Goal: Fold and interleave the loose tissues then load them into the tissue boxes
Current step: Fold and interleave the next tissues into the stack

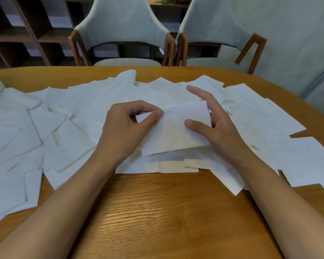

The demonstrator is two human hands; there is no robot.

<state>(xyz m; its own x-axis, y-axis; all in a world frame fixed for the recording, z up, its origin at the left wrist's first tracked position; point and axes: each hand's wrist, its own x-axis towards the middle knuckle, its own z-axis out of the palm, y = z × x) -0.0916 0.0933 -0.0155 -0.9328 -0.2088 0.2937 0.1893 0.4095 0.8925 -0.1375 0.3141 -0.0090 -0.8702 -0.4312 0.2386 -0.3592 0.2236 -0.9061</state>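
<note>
The wooden counter point(157, 212) is covered across its far half by loose tissues point(64, 109). They overlap too much to count exactly, but there are certainly dozens. Two upholstered chairs point(120, 25) stand behind it, with one shelf unit point(17, 34) at the left. No tissue box can be made out.

One folded tissue point(176, 135) is held just above the heap at the centre. It looks very light, limp and easily torn or creased, so it is best taken by its edges or corners with a gentle pinch.

The left hand point(123, 126) pinches its left edge between thumb and forefinger, the other fingers curled. The right hand point(219, 124) holds the right side, with the thumb lying on the sheet, the fingers spread behind it and the forefinger lifted clear.
</note>
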